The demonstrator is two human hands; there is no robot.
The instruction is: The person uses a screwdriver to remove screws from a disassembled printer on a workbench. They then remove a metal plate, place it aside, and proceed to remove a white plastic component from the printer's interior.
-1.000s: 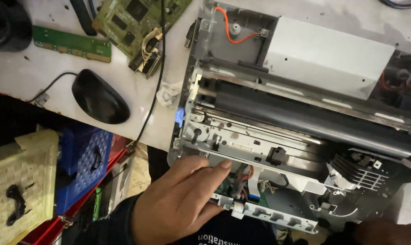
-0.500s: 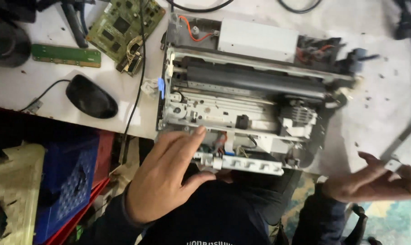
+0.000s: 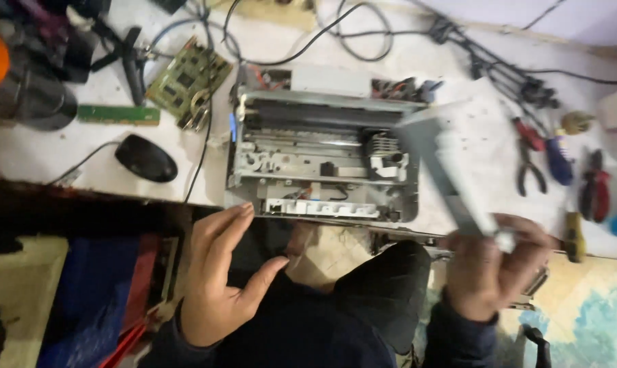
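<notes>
An opened grey printer chassis (image 3: 322, 160) with a black roller lies on the white table, its front edge over the table's edge. My left hand (image 3: 220, 272) hovers open just in front of the chassis's lower left corner, fingers spread, holding nothing. My right hand (image 3: 496, 262) grips the lower end of a long grey plastic panel (image 3: 444, 163), blurred by motion, which rises tilted over the printer's right side. My lap in dark clothing shows below.
A black mouse (image 3: 145, 158), a green circuit board (image 3: 189, 82) and a narrow green strip (image 3: 117, 114) lie left of the printer. Pliers and screwdrivers (image 3: 547, 160) lie at the right. Cables run along the back. A blue crate (image 3: 90, 300) sits below left.
The view has pulled back and the printer looks farther away. My left hand has come off the printer's front. My right hand, empty before, now holds up the grey panel.
</notes>
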